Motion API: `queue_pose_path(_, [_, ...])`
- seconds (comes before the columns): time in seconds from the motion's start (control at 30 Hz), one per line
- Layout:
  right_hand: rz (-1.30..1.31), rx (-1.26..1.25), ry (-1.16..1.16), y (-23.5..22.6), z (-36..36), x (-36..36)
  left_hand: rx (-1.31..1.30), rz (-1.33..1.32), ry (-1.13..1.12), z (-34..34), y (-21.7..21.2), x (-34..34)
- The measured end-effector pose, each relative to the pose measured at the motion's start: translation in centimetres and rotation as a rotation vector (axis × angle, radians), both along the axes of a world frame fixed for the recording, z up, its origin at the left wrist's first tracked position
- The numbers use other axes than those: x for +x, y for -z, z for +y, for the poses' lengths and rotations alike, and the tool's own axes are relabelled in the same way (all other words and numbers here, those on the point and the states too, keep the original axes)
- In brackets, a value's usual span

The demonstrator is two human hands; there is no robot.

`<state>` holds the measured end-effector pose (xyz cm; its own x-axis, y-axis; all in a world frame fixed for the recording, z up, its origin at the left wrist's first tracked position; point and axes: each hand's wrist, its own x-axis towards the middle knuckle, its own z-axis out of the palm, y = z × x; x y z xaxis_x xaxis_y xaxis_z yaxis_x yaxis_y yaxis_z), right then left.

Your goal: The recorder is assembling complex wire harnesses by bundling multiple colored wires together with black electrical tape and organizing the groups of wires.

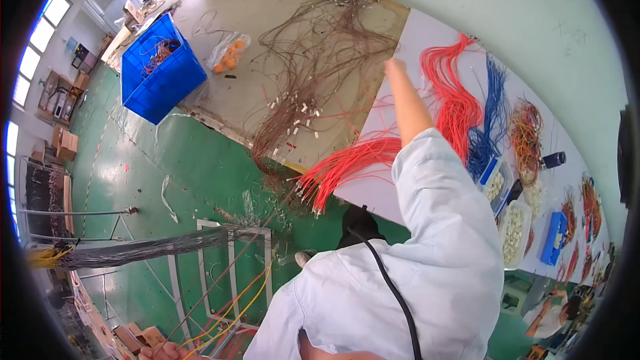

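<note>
My right hand (395, 67) reaches far over the table, near the seam between its brown and white surfaces. It looks closed, but small and blurred; I cannot make out what it holds. Brown wires (293, 103) with small white connectors spread to its left. Nearer me, a bundle of red wires (353, 163) hangs over the table edge below my right forearm. At the lower left rim my left hand (163, 352) is partly cut off, its fingers closed around thin wires. Yellow and orange wires (233, 307) and a dark red one run up from it.
A blue crate (163, 70) overhangs the table's left end beside a bag of orange balls (230, 53). Blue wires (490, 120) and tubs of white connectors (513, 233) lie to the right. A metal frame (233, 273) carrying grey wires stands left. Another person (550, 313) is far right.
</note>
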<state>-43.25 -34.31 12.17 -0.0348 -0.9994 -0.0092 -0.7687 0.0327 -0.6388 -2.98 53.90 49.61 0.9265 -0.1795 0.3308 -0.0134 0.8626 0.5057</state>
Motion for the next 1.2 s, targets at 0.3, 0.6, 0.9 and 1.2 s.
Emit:
queue_pose_path(0.3, [-0.043, -0.432, -0.273, -24.9, 10.1, 4.9, 0.165, -0.099, -0.231, 0.4, -1.4, -1.2])
queue_pose_path(0.6, [-0.325, -0.53, -0.151, -31.5, 40.8, 4.4, 0.15, -0.121, -0.027, 6.2, 2.7, 2.6])
queue_pose_path(0.9, [-0.111, 0.011, -0.25, -10.1, 68.6, 6.0, 0.497, 0.099, 0.476, 3.0, 15.9, 8.7])
queue_pose_path(1.2, [-0.36, 0.409, -0.275, -9.8, 79.9, 9.0, 1.201, -0.202, 1.08, -8.3, 31.1, -5.1])
